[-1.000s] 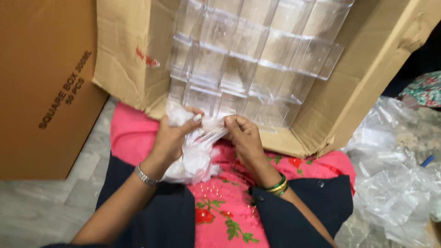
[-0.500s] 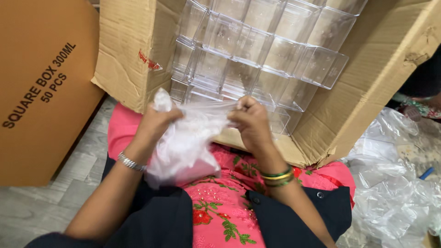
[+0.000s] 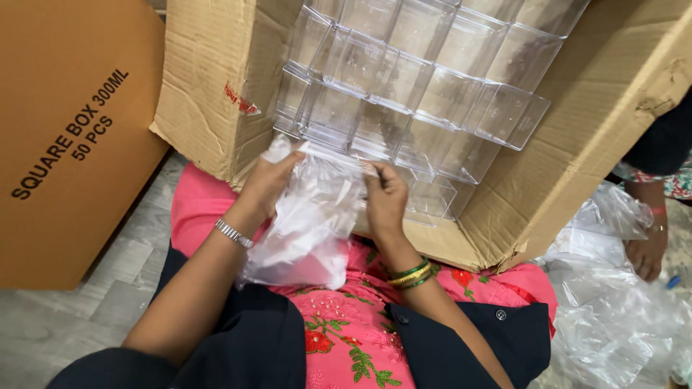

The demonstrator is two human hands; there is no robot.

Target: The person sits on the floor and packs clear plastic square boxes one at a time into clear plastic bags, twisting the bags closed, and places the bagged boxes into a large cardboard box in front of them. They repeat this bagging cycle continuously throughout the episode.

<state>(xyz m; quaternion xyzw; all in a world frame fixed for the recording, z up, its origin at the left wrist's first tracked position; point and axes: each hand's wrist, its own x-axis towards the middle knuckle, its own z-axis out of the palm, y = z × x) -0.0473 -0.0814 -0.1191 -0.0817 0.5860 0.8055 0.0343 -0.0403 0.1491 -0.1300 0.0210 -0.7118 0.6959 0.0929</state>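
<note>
Hands, left [image 3: 270, 180] and right [image 3: 386, 198], grip clear plastic bag [image 3: 306, 230] beside carton [image 3: 548, 187] edge.

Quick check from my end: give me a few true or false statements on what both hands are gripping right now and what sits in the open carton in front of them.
1. Both hands hold one thin clear plastic bag by its top edge. True.
2. The left hand holds a clear square container. False: it pinches only the bag.
3. The open cardboard carton holds stacked clear square containers. True.
4. The right hand rests flat on the floor. False: it is raised, gripping the bag.
5. More clear plastic bags lie to the person's right. True.
</note>
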